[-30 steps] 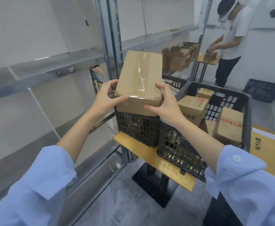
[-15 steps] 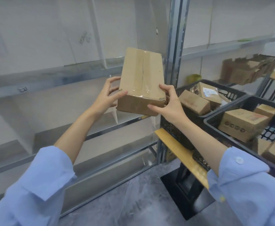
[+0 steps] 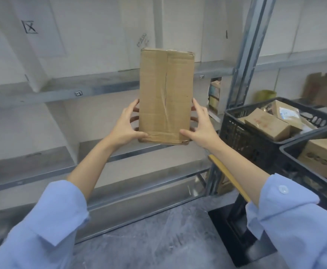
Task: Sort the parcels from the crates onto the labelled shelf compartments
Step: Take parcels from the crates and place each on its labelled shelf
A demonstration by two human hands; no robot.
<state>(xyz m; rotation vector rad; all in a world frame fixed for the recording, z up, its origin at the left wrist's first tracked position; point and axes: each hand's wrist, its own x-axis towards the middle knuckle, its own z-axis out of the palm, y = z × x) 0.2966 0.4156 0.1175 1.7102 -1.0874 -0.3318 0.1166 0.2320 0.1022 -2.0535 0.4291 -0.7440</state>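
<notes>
Head view. One parcel (image 3: 165, 96), a plain brown cardboard box with clear tape down the centre seam and across the lower end, is held upright, long side vertical, in front of the metal shelf unit (image 3: 104, 88). Left hand (image 3: 125, 126) grasps the parcel's lower left edge: thumb on the front face near the bottom corner, fingers curled round behind. Right hand (image 3: 202, 127) grasps the lower right edge in the mirrored way, thumb on the front, fingers wrapped to the back. The parcel rests on no surface; only the two hands carry it. Its top edge appears above the upper shelf board, its bottom edge just above the front rim of the board below. Whether it has entered a compartment cannot be told from this angle. Small label (image 3: 78, 93) on the upper board's rim, left of the parcel; second label (image 3: 201, 76) just right of it; text on both unreadable. White dividers split the shelves into compartments. Grey upright post (image 3: 244, 55) to the right of the parcel. Right of the post, two black crates, far crate (image 3: 236, 133) and near crate (image 3: 294, 158), touching, each holding further cardboard parcels. Light blue sleeves on both forearms.
</notes>
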